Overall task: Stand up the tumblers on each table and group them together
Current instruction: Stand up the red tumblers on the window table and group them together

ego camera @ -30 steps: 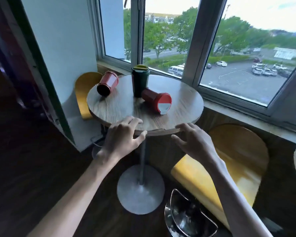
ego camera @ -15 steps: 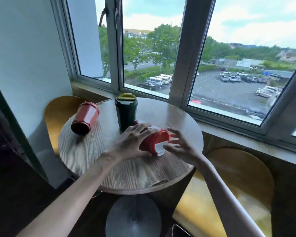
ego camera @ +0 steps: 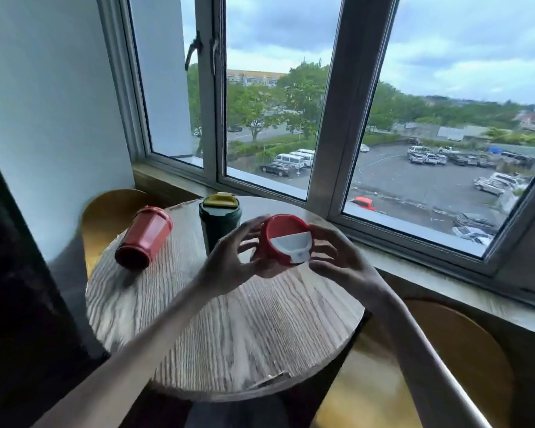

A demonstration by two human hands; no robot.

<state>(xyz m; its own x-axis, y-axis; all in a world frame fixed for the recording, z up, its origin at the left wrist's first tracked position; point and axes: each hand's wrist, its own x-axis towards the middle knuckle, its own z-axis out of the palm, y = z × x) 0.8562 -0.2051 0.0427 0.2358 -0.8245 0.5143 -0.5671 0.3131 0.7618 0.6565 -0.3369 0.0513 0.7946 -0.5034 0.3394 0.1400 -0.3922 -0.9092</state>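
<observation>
A red tumbler with a white lid flap (ego camera: 286,239) is held above the round wooden table (ego camera: 229,335), its lid tilted toward me. My left hand (ego camera: 229,267) grips its body from the left and my right hand (ego camera: 337,261) grips it from the right. A dark green tumbler with a yellow lid (ego camera: 219,220) stands upright just behind my left hand. A second red tumbler (ego camera: 144,237) lies on its side at the table's left edge, base toward me.
Yellow stool seats stand to the left (ego camera: 105,211) and lower right (ego camera: 445,366) of the table. A window sill and frame (ego camera: 322,168) run close behind the table, and a white wall is at the left.
Both hands closed on the lying red tumbler and lifted it off the table, tipping its lid up toward me. The view moved closer over the table.
</observation>
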